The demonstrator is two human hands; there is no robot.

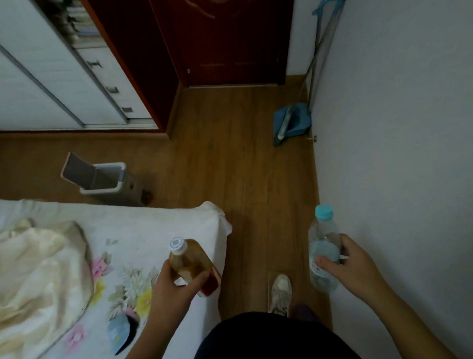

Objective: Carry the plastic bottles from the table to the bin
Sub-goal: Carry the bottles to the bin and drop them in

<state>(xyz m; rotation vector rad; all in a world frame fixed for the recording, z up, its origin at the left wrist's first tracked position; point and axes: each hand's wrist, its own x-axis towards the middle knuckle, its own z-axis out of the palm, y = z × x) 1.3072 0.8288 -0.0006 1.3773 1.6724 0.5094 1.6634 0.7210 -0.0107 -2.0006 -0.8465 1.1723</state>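
Left grip (167, 288) holds the amber bottle (188, 259), white-capped, lower centre; right grip (354, 263) holds the clear bottle (320, 236), blue-capped, its label unreadable. Grey bin (103, 188), lid up, stands on the floor (241, 150) mid-left.

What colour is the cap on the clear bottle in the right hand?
Light blue: the cap tops the clear bottle in the head view.
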